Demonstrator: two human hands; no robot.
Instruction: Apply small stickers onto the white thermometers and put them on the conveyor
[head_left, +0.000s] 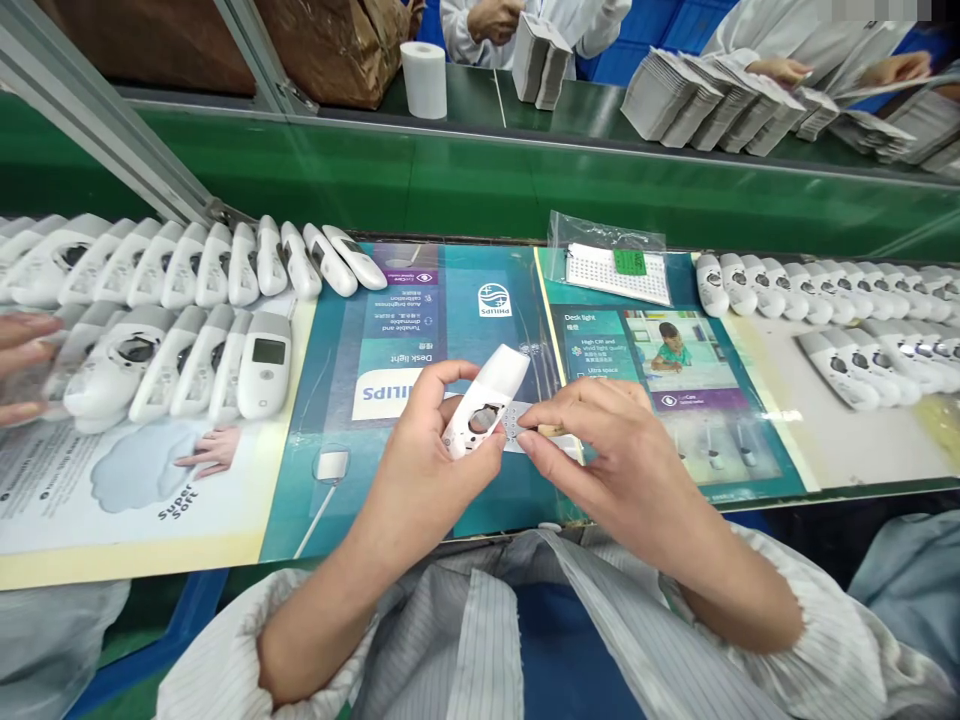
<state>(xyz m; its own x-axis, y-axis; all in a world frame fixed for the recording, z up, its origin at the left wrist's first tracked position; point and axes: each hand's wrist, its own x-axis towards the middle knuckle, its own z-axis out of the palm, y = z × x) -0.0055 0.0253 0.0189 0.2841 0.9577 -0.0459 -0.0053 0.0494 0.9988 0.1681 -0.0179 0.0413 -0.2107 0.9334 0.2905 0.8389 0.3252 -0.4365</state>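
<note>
My left hand (424,440) has a white handheld device (501,378) gripped between thumb and fingers, tilted, narrow end pointing far and a bit right, round opening facing up. My right hand (611,435) is pinched thumb to finger around a small tan piece (553,430); what it is exactly, can't tell, fingers cover most of it. A grey dotted sheet (513,424) sits between my hands, just right of the device; can't tell whether it touches the device or which hand supports it. All of this is above the near middle of the poster-covered bench (315,515).

Step in hand, my read: fine work at the dotted sheet, maybe lifting one dot off, device kept ready alongside. Next move calls for a light, steady right-hand pinch, sheet flat, and the left grip firm with its thumb clear of the opening.

Around: rows of similar devices (259,378) on the left, a co-worker's blurred hand (21,365) at them by the left edge; more devices (756,285) on the right; another dotted sheet (589,268) in a clear bag (559,240), far side, right of centre.
</note>
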